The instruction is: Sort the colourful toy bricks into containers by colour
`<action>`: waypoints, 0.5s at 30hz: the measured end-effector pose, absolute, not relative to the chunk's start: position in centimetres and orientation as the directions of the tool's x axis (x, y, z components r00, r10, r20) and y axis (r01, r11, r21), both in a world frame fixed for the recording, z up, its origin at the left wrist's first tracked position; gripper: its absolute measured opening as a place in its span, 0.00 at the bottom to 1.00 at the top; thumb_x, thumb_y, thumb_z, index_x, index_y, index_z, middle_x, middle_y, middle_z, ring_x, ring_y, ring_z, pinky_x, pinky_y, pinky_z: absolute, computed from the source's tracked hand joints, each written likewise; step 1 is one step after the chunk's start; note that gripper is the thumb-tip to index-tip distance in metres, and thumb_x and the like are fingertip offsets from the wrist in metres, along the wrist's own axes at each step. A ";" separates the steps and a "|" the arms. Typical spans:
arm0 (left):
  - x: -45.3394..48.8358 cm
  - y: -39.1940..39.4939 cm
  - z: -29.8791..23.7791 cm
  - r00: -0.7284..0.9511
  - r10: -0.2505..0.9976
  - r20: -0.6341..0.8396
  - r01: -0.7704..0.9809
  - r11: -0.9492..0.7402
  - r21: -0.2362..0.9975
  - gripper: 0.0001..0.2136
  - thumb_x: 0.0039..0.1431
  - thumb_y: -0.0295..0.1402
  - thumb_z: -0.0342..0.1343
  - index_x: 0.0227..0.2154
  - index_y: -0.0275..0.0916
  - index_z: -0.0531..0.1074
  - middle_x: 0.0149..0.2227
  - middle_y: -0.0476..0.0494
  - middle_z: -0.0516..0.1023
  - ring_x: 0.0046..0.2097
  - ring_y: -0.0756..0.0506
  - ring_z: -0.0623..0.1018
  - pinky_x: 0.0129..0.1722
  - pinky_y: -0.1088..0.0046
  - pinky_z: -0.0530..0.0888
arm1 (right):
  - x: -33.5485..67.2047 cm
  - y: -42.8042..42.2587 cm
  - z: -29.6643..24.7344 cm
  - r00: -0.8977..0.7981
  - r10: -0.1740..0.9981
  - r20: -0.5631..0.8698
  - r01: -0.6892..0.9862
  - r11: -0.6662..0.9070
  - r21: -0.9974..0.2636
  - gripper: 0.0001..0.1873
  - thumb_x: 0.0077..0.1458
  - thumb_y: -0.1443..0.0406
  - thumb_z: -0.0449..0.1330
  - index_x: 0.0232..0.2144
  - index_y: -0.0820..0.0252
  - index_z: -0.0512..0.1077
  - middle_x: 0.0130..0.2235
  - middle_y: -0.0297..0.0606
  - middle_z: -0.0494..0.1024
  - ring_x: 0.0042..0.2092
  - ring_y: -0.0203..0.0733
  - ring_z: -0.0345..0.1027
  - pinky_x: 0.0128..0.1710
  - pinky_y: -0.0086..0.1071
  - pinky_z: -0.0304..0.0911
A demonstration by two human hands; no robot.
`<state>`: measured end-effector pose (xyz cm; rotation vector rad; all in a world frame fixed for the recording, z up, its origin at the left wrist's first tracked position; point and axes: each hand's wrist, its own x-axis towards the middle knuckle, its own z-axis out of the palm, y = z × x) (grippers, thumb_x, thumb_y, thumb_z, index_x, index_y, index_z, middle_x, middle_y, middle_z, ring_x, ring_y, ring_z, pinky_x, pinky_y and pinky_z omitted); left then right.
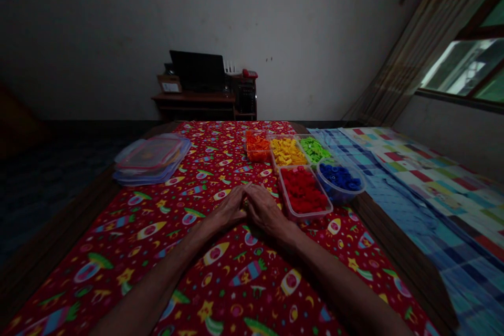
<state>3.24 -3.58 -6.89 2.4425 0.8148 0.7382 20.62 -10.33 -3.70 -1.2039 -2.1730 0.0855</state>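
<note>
My left hand (228,210) and my right hand (264,211) rest side by side on the red patterned tablecloth (165,241), fingers stretched flat and fingertips touching each other. Neither holds anything. Just right of my right hand stands a clear tub of red bricks (304,191). Behind it are tubs of orange bricks (257,147), yellow bricks (287,152) and green bricks (314,148), and a round bowl of blue pieces (340,178).
A stack of clear container lids (151,158) lies at the table's left. A bed with a chequered sheet (425,184) borders the table's right edge. A desk with a dark screen (199,71) stands against the far wall. A window (468,65) is at the right.
</note>
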 end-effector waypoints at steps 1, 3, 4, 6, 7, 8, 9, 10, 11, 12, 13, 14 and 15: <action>3.3 -3.6 -6.8 0.673 0.662 0.330 0.423 -0.710 0.563 0.35 0.52 0.42 0.59 0.61 0.39 0.55 0.60 0.34 0.63 0.61 0.36 0.63 0.60 0.54 0.61 | 21.1 -10.4 -3.2 -0.340 0.811 0.475 0.792 0.519 -0.320 0.26 0.59 0.71 0.47 0.59 0.65 0.58 0.58 0.51 0.65 0.62 0.47 0.54 0.62 0.48 0.51; 3.6 -3.6 -6.6 0.654 0.695 0.300 0.466 -0.682 0.564 0.36 0.50 0.46 0.60 0.60 0.39 0.57 0.61 0.34 0.63 0.61 0.35 0.63 0.60 0.54 0.62 | 22.0 -10.3 -1.9 -0.277 0.883 0.378 0.902 0.375 -0.216 0.27 0.56 0.74 0.49 0.59 0.71 0.58 0.60 0.57 0.62 0.63 0.51 0.52 0.60 0.48 0.53; 3.7 -3.6 -6.5 0.641 0.713 0.285 0.482 -0.662 0.574 0.35 0.51 0.48 0.58 0.60 0.39 0.58 0.60 0.34 0.63 0.61 0.35 0.64 0.60 0.54 0.62 | 22.2 -10.3 -1.0 -0.265 0.918 0.294 0.940 0.314 -0.133 0.26 0.56 0.75 0.49 0.58 0.74 0.60 0.59 0.59 0.63 0.62 0.53 0.54 0.59 0.47 0.55; 3.9 -3.6 -6.1 0.602 0.753 0.268 0.488 -0.611 0.623 0.31 0.56 0.50 0.53 0.59 0.39 0.60 0.59 0.35 0.66 0.59 0.36 0.67 0.58 0.56 0.65 | 22.1 -10.0 0.7 -0.261 0.961 0.093 0.965 0.259 0.039 0.21 0.57 0.77 0.47 0.51 0.74 0.68 0.52 0.58 0.70 0.55 0.52 0.64 0.53 0.42 0.62; 3.9 -3.6 -6.0 0.579 0.772 0.263 0.478 -0.583 0.658 0.29 0.58 0.49 0.49 0.58 0.39 0.60 0.58 0.35 0.68 0.58 0.37 0.69 0.57 0.57 0.66 | 21.7 -9.8 1.4 -0.259 0.966 0.009 0.961 0.257 0.104 0.19 0.57 0.76 0.47 0.47 0.73 0.71 0.48 0.57 0.74 0.51 0.50 0.68 0.50 0.39 0.65; 3.8 -3.5 -5.8 0.554 0.790 0.263 0.462 -0.554 0.692 0.28 0.60 0.49 0.46 0.58 0.37 0.60 0.57 0.35 0.69 0.57 0.38 0.70 0.56 0.57 0.67 | 21.3 -9.6 1.9 -0.257 0.965 -0.049 0.954 0.261 0.147 0.17 0.57 0.76 0.48 0.44 0.72 0.73 0.45 0.55 0.76 0.47 0.50 0.71 0.47 0.38 0.66; 3.8 -3.4 -5.6 0.529 0.807 0.265 0.447 -0.530 0.721 0.27 0.61 0.48 0.43 0.57 0.36 0.61 0.56 0.34 0.70 0.56 0.39 0.71 0.55 0.58 0.68 | 20.9 -9.4 2.3 -0.254 0.964 -0.081 0.949 0.264 0.171 0.15 0.57 0.76 0.49 0.42 0.72 0.74 0.42 0.55 0.77 0.45 0.50 0.72 0.45 0.37 0.67; 3.7 -3.2 -5.5 0.506 0.820 0.267 0.437 -0.510 0.741 0.26 0.62 0.47 0.41 0.57 0.35 0.61 0.55 0.34 0.71 0.56 0.39 0.71 0.55 0.58 0.69 | 20.6 -9.1 2.4 -0.249 0.964 -0.091 0.947 0.262 0.186 0.14 0.56 0.76 0.51 0.41 0.72 0.74 0.42 0.55 0.77 0.45 0.51 0.72 0.44 0.38 0.67; 3.6 -3.1 -5.3 0.490 0.830 0.267 0.433 -0.498 0.752 0.26 0.62 0.46 0.40 0.56 0.34 0.62 0.55 0.33 0.71 0.55 0.39 0.72 0.55 0.58 0.69 | 20.3 -8.9 2.4 -0.243 0.966 -0.091 0.946 0.257 0.198 0.14 0.54 0.76 0.53 0.41 0.72 0.74 0.42 0.56 0.77 0.45 0.52 0.72 0.45 0.40 0.67; 3.5 -3.0 -5.2 0.478 0.836 0.268 0.435 -0.491 0.755 0.25 0.62 0.45 0.40 0.56 0.34 0.62 0.55 0.33 0.72 0.55 0.39 0.72 0.54 0.58 0.69 | 20.1 -8.7 2.2 -0.245 0.965 -0.092 0.942 0.259 0.212 0.14 0.53 0.76 0.55 0.42 0.72 0.74 0.43 0.57 0.77 0.47 0.54 0.71 0.46 0.43 0.66; 3.5 -2.9 -5.1 0.473 0.839 0.269 0.441 -0.489 0.753 0.25 0.62 0.45 0.41 0.56 0.34 0.63 0.54 0.33 0.72 0.54 0.40 0.73 0.54 0.58 0.69 | 20.0 -8.5 2.0 -0.255 0.963 -0.091 0.937 0.269 0.224 0.14 0.51 0.76 0.57 0.41 0.72 0.74 0.43 0.57 0.77 0.47 0.56 0.71 0.47 0.45 0.65; 3.4 -2.9 -5.0 0.473 0.839 0.269 0.447 -0.492 0.747 0.24 0.62 0.44 0.42 0.55 0.34 0.63 0.54 0.33 0.72 0.54 0.40 0.73 0.54 0.58 0.70 | 20.1 -8.3 1.8 -0.272 0.958 -0.086 0.931 0.285 0.230 0.14 0.49 0.77 0.58 0.41 0.72 0.74 0.43 0.57 0.77 0.47 0.57 0.70 0.47 0.46 0.65; 3.4 -2.9 -4.9 0.477 0.836 0.270 0.453 -0.497 0.740 0.24 0.61 0.43 0.43 0.54 0.34 0.64 0.53 0.33 0.73 0.53 0.40 0.74 0.53 0.59 0.70 | 20.2 -8.2 1.7 -0.291 0.954 -0.077 0.925 0.301 0.233 0.15 0.48 0.77 0.59 0.40 0.72 0.74 0.43 0.57 0.77 0.47 0.57 0.70 0.46 0.47 0.65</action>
